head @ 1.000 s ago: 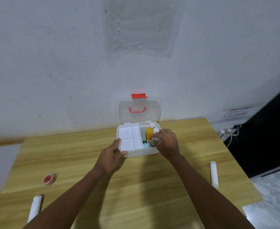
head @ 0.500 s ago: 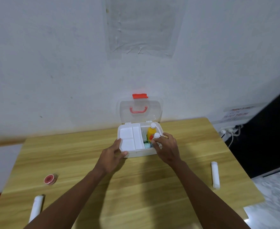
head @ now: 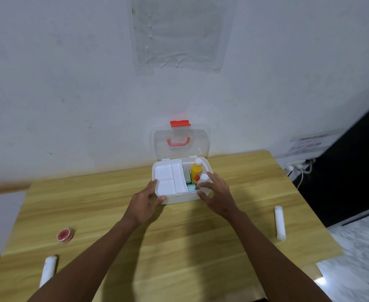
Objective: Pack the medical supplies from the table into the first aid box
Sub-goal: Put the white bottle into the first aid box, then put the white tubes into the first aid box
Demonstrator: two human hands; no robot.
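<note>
The white first aid box stands open at the table's far middle, its clear lid with red handle upright. A white tray fills its left half. A yellow bottle, a small red-capped item and packets sit in the right half. My right hand is wrapped around a white bottle standing in the box's front right corner. My left hand grips the box's front left corner. On the table lie a red tape roll and two white tubes, one front left, one right.
The wooden table ends against a white wall. Its right edge drops to a tiled floor. Sockets and cables hang beyond the far right corner.
My right hand has slid back toward the box's front right corner, so the white bottle's cap now shows above my fingers. My left hand stays on the box.
</note>
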